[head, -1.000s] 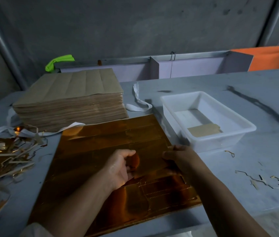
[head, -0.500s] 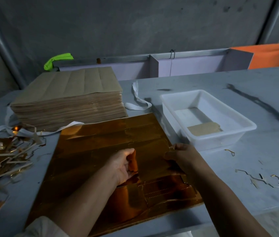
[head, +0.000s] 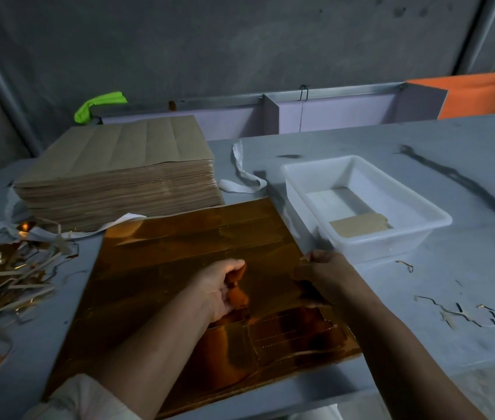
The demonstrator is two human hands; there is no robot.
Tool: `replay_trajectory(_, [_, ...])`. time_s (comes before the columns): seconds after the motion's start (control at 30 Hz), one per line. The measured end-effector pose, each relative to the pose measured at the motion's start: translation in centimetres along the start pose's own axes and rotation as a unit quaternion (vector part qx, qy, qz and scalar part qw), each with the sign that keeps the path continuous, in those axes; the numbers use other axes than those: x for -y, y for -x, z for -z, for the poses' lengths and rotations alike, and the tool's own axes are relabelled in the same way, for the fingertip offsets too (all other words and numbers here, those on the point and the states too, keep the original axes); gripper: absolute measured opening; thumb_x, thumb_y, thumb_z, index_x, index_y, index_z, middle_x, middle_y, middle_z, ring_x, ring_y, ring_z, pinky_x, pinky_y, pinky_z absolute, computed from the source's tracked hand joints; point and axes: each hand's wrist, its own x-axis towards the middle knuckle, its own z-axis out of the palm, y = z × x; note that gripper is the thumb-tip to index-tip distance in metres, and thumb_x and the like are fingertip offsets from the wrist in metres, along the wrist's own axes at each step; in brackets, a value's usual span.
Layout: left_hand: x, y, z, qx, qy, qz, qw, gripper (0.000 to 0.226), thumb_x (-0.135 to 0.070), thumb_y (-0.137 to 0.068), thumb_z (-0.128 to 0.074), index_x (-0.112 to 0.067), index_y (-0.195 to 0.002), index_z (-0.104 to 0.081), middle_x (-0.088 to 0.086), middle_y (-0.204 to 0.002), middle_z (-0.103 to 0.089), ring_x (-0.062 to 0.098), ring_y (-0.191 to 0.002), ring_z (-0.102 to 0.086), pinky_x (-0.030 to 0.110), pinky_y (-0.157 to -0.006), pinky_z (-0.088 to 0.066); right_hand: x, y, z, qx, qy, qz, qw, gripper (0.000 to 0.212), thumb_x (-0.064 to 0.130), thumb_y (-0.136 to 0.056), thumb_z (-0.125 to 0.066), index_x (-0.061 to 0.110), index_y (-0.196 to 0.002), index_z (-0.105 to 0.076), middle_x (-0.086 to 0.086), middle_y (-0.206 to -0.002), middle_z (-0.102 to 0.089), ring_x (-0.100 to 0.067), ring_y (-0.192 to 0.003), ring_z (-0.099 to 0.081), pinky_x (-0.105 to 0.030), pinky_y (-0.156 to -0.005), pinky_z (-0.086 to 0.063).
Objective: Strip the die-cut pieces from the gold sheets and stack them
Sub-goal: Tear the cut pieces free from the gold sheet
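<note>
Gold sheet [head: 179, 253] flat on the bench [head: 422, 283] under both hands, left hand [head: 220, 287] curled round a gold piece [head: 238, 294], forearm slanting in from near left, right hand [head: 323, 272] pinching the sheet's right edge, white tray [head: 391, 247] just beyond it

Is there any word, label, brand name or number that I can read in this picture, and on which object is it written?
No readable text appears anywhere in this view.
gold sheet: no print, only die-cut lines and dashed perforations.
brown stack: plain.
white tray: no label visible; the brown piece inside it is blank.
orange panel: plain.
</note>
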Motion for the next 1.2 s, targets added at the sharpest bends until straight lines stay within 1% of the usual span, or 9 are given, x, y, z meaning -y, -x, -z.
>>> replay_trajectory(0.2, [0.1, -0.1, -0.1, -0.016, 0.007, 0.003, 1.000, 0.039, -0.020, -0.084, -0.072, -0.009, -0.118, -0.058, 0.016, -0.120, -0.061, 0.033, -0.109, -0.058, 0.051, -0.098, -0.048, -0.2, -0.2, -0.1, 0.004, 0.010, -0.002, 1.000, 0.007, 0.008, -0.093, -0.065, 0.009, -0.086, -0.062, -0.009, -0.076, -0.065, -0.010, -0.042, -0.064, -0.021, -0.043, -0.049])
replay_trajectory(0.4, [0.0, 0.0, 0.3, 0.016, 0.044, 0.013, 0.999, 0.023, -0.012, -0.090, -0.062, -0.008, -0.113, -0.063, 0.014, -0.103, -0.072, 0.026, -0.087, -0.070, 0.039, -0.062, -0.054, -0.1, -0.2, 0.6, -0.015, 0.014, -0.009, 1.000, 0.005, 0.009, -0.092, -0.065, 0.008, -0.088, -0.061, -0.011, -0.079, -0.064, -0.014, -0.046, -0.064, -0.021, -0.043, -0.049])
replay_trajectory(0.53, [0.0, 0.0, 0.6, 0.033, 0.046, 0.012, 0.998, 0.026, -0.024, -0.094, -0.061, -0.008, -0.115, -0.064, 0.014, -0.107, -0.072, 0.028, -0.094, -0.070, 0.041, -0.067, -0.056, -0.1, -0.4, 1.5, -0.034, -0.014, 0.000, 0.999, 0.008, 0.009, -0.090, -0.067, 0.007, -0.085, -0.061, -0.014, -0.077, -0.061, -0.021, -0.054, -0.064, -0.025, -0.045, -0.051])
replay_trajectory(0.63, [-0.1, 0.2, 0.8, 0.057, 0.045, 0.009, 0.997, 0.046, -0.045, -0.093, -0.059, -0.008, -0.119, -0.063, 0.016, -0.111, -0.071, 0.031, -0.096, -0.070, 0.039, -0.066, -0.058, -0.1, -0.4, 1.4, -0.026, -0.041, 0.006, 0.999, 0.009, 0.009, -0.090, -0.067, 0.006, -0.087, -0.059, -0.014, -0.074, -0.057, -0.022, -0.052, -0.059, -0.030, -0.049, -0.049])
replay_trajectory(0.73, [0.1, 0.4, 0.8, 0.079, 0.034, -0.004, 0.996, 0.053, -0.052, -0.091, -0.057, -0.012, -0.127, -0.060, 0.014, -0.111, -0.072, 0.030, -0.099, -0.071, 0.039, -0.070, -0.057, -0.4, -0.5, 1.1, -0.021, -0.057, 0.010, 0.998, 0.012, 0.012, -0.091, -0.066, 0.005, -0.086, -0.058, -0.013, -0.074, -0.056, -0.019, -0.049, -0.059, -0.026, -0.045, -0.049])
replay_trajectory(0.83, [0.4, 0.7, 0.9, 0.091, 0.035, -0.028, 0.995, 0.038, -0.043, -0.089, -0.062, -0.015, -0.116, -0.064, 0.011, -0.093, -0.077, 0.025, -0.083, -0.075, 0.039, -0.070, -0.059, -0.6, -0.4, 0.8, -0.022, -0.064, 0.010, 0.998, 0.016, 0.017, -0.092, -0.068, 0.007, -0.085, -0.059, -0.010, -0.071, -0.059, -0.015, -0.045, -0.061, -0.022, -0.042, -0.047])
replay_trajectory(0.93, [0.5, 1.1, 1.0, 0.101, 0.055, -0.055, 0.992, 0.033, -0.023, -0.087, -0.067, -0.012, -0.117, -0.060, 0.012, -0.091, -0.075, 0.026, -0.081, -0.075, 0.039, -0.063, -0.060, -0.5, -0.6, 0.4, -0.023, -0.068, 0.007, 0.997, 0.018, 0.023, -0.092, -0.069, 0.009, -0.087, -0.060, -0.012, -0.081, -0.063, -0.020, -0.055, -0.063, -0.022, -0.043, -0.047])
replay_trajectory(1.1, [0.2, 1.2, 1.1, 0.103, 0.042, -0.101, 0.989, 0.087, 0.000, -0.080, -0.070, -0.017, -0.153, -0.026, 0.011, -0.120, -0.052, 0.028, -0.105, -0.059, 0.037, -0.066, -0.060, -0.5, -0.7, -0.3, -0.017, -0.060, 0.011, 0.998, 0.022, 0.029, -0.092, -0.069, 0.008, -0.093, -0.062, -0.013, -0.084, -0.066, -0.021, -0.056, -0.064, -0.023, -0.043, -0.046])
replay_trajectory(1.2, [0.2, 1.2, 1.0, 0.100, 0.035, -0.113, 0.988, 0.089, 0.002, -0.082, -0.069, -0.018, -0.154, -0.022, 0.008, -0.118, -0.050, 0.027, -0.104, -0.059, 0.033, -0.062, -0.060, -0.5, -0.8, -0.8, -0.008, -0.059, 0.019, 0.998, 0.023, 0.030, -0.092, -0.069, 0.008, -0.094, -0.062, -0.012, -0.082, -0.066, -0.019, -0.056, -0.064, -0.024, -0.044, -0.047])
